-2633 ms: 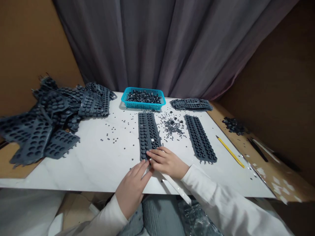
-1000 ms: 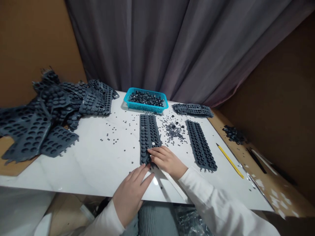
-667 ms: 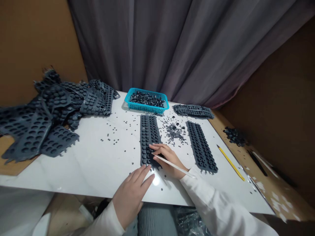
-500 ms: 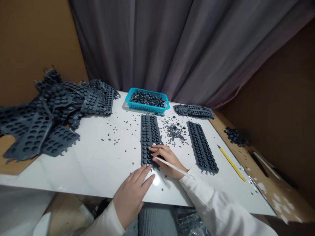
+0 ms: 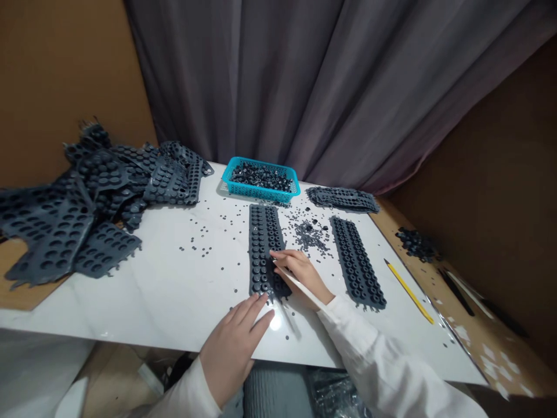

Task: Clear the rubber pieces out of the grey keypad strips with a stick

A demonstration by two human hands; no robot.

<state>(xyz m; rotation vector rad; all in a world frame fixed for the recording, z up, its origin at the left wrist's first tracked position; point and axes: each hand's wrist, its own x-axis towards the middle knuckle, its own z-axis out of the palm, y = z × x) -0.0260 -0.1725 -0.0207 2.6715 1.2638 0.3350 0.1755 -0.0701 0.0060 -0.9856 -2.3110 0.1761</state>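
A dark grey rubber sheet with rows of round raised knobs (image 5: 257, 244) lies lengthwise on the white table (image 5: 152, 302) before me. My left hand (image 5: 235, 334) rests at its near end, fingers stretched out and fingertips at the edge. Over the sheet's right half, my right hand (image 5: 307, 276) is closed around a slim white pencil-like stick (image 5: 302, 286). The stick's tip points at the knobs, but I cannot tell whether it touches them. Small dark discs (image 5: 310, 237) are scattered to the right of the sheet.
A turquoise basket (image 5: 261, 193) full of small dark pieces stands at the back. Another knobbed sheet (image 5: 357, 261) and a yellow pencil (image 5: 409, 290) lie to the right. Holed sheets (image 5: 100, 191) are heaped at left; a folded bundle (image 5: 343, 198) sits at back right.
My right hand has shifted slightly up and to the right along the sheet, with the white stick still in it. My left hand has stayed in place.
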